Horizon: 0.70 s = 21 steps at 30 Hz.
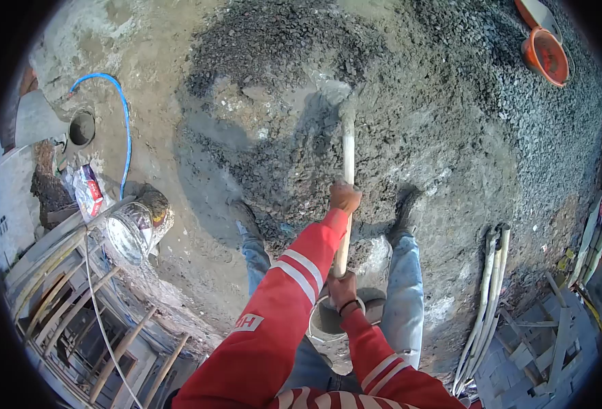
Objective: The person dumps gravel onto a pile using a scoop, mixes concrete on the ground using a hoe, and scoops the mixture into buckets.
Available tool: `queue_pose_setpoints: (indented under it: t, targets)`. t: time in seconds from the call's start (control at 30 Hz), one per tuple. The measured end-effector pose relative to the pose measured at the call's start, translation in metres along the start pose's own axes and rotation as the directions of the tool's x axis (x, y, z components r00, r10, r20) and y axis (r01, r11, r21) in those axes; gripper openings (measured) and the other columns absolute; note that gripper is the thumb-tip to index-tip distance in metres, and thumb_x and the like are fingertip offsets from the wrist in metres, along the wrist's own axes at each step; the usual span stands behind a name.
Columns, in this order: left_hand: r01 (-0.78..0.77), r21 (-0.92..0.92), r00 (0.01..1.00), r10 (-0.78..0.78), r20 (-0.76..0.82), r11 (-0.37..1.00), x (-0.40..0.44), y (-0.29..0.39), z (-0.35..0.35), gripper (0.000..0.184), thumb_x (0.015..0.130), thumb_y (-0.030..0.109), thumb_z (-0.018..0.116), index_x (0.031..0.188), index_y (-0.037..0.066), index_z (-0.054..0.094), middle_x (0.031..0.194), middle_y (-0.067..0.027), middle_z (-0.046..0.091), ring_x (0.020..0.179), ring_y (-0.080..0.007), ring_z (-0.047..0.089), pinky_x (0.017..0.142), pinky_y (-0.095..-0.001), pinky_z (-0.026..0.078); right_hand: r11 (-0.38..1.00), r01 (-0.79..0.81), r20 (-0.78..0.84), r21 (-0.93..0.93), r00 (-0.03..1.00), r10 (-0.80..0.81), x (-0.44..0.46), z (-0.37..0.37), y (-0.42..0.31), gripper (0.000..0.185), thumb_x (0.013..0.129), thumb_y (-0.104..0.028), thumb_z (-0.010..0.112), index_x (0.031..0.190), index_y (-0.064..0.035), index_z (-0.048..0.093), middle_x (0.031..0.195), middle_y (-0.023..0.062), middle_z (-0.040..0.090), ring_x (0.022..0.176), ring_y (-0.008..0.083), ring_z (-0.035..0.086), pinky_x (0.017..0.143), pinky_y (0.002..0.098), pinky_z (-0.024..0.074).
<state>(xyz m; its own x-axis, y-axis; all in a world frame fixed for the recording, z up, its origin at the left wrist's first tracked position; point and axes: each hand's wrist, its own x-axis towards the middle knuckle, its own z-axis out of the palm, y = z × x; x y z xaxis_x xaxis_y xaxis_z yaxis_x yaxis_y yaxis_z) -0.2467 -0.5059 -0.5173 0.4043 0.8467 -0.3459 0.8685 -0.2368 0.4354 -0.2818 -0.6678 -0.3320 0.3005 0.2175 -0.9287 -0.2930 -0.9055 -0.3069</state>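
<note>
A hoe with a pale wooden handle (349, 146) stretches away from me over a heap of wet grey mortar mix (301, 160). Its mortar-smeared head (333, 91) rests at the far side of the mix, and the blade's edge is hard to make out. My left hand (345, 196) is wrapped round the middle of the handle. Closer to my body, my right hand (342, 290) grips the handle's near end. My feet stand apart, either side of the near edge of the mix. Below my right hand a bucket (325, 320) is partly hidden by my arm.
Dark gravel (553, 129) spreads at the right, with an orange tub (546, 58) on it. At left lie a blue hose (126, 129), a round container (81, 128), a printed bag (88, 191) and a smeared metal drum (129, 234). Several pipes or poles (486, 293) lie at lower right.
</note>
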Motion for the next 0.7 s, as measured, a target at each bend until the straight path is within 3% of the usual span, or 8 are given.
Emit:
queue_pose_setpoints:
  t: [0.03, 0.07, 0.13, 0.17, 0.33, 0.4, 0.53, 0.7]
  targets:
    - [0.305, -0.363, 0.950, -0.308, 0.051, 0.880, -0.032, 0.006, -0.020, 0.029, 0.072, 0.023, 0.061, 0.086, -0.002, 0.066, 0.086, -0.0208, 0.061, 0.075, -0.0380, 0.059, 0.071, -0.0434, 0.050, 0.996, 0.036, 0.020, -0.082, 0.999, -0.034, -0.023, 0.003, 0.015, 0.030, 0.068, -0.022, 0.066, 0.065, 0.0072, 0.059, 0.052, 0.0148, 0.057, 0.046, 0.0231, 0.059, 0.049, 0.0395, 0.0453]
    - [0.166, -0.097, 0.986, -0.164, 0.029, 0.981, -0.061, -0.004, -0.036, 0.031, 0.071, 0.022, 0.063, 0.093, 0.000, 0.065, 0.090, -0.0215, 0.062, 0.074, -0.0381, 0.061, 0.071, -0.0433, 0.052, 0.999, 0.041, 0.065, -0.035, 0.997, -0.039, -0.045, 0.011, 0.038, 0.029, 0.067, -0.020, 0.066, 0.067, 0.0078, 0.058, 0.053, 0.0165, 0.057, 0.049, 0.0228, 0.060, 0.051, 0.0399, 0.0461]
    - [0.468, -0.346, 0.883, -0.417, 0.213, 0.813, -0.120, -0.007, -0.091, 0.043, 0.075, 0.021, 0.064, 0.109, -0.003, 0.052, 0.099, -0.0213, 0.061, 0.083, -0.0378, 0.062, 0.075, -0.0436, 0.050, 0.998, -0.006, 0.074, -0.064, 0.997, 0.011, -0.093, 0.030, 0.081, 0.026, 0.068, -0.018, 0.067, 0.071, 0.0070, 0.061, 0.059, 0.0201, 0.061, 0.060, 0.0305, 0.066, 0.056, 0.0420, 0.0477]
    - [0.447, -0.401, 0.892, -0.435, 0.126, 0.800, -0.158, -0.021, -0.090, 0.042, 0.075, 0.021, 0.068, 0.107, -0.002, 0.053, 0.090, -0.0209, 0.062, 0.080, -0.0368, 0.063, 0.069, -0.0445, 0.051, 0.944, 0.246, 0.054, -0.221, 0.969, -0.240, -0.115, 0.035, 0.096, 0.025, 0.069, -0.017, 0.067, 0.077, 0.0058, 0.063, 0.068, 0.0220, 0.065, 0.069, 0.0364, 0.067, 0.060, 0.0426, 0.0500]
    - [0.647, -0.652, 0.706, -0.633, 0.318, 0.394, -0.222, -0.079, -0.118, 0.036, 0.076, 0.018, 0.068, 0.102, -0.002, 0.054, 0.078, -0.0161, 0.061, 0.067, -0.0298, 0.062, 0.059, -0.0390, 0.050, 0.910, 0.160, 0.069, -0.382, 0.987, -0.144, -0.157, 0.068, 0.122, 0.027, 0.071, -0.016, 0.064, 0.094, -0.0046, 0.065, 0.085, 0.0216, 0.067, 0.084, 0.0387, 0.065, 0.073, 0.0470, 0.0524]
    - [0.657, -0.684, 0.678, -0.646, 0.352, 0.317, -0.170, -0.063, -0.196, 0.028, 0.078, 0.013, 0.065, 0.099, -0.002, 0.054, 0.074, -0.0128, 0.060, 0.060, -0.0223, 0.061, 0.053, -0.0344, 0.049, 0.877, 0.337, 0.126, -0.342, 0.942, -0.312, -0.115, 0.077, 0.094, 0.028, 0.069, -0.015, 0.065, 0.095, -0.0044, 0.065, 0.085, 0.0226, 0.066, 0.083, 0.0400, 0.065, 0.072, 0.0468, 0.0523]
    - [0.347, -0.808, 0.812, -0.583, 0.006, 0.476, -0.035, -0.088, -0.245, 0.028, 0.081, 0.014, 0.062, 0.101, -0.003, 0.051, 0.078, -0.0163, 0.060, 0.064, -0.0284, 0.059, 0.061, -0.0386, 0.048, 0.862, 0.424, 0.187, -0.278, 0.904, -0.384, 0.007, 0.105, -0.016, 0.030, 0.070, -0.014, 0.064, 0.099, -0.0054, 0.065, 0.084, 0.0199, 0.066, 0.082, 0.0388, 0.064, 0.072, 0.0419, 0.0514]
    - [0.289, -0.449, 0.794, -0.474, -0.381, 0.846, 0.135, -0.156, -0.205, 0.074, 0.082, 0.022, 0.061, 0.135, -0.014, 0.024, 0.106, -0.0312, 0.057, 0.099, -0.0453, 0.055, 0.089, -0.0469, 0.044, 0.757, 0.617, 0.300, -0.215, 0.780, -0.550, 0.151, 0.148, -0.136, 0.027, 0.072, -0.017, 0.066, 0.092, 0.0007, 0.066, 0.084, 0.0232, 0.067, 0.081, 0.0377, 0.066, 0.071, 0.0398, 0.0516]
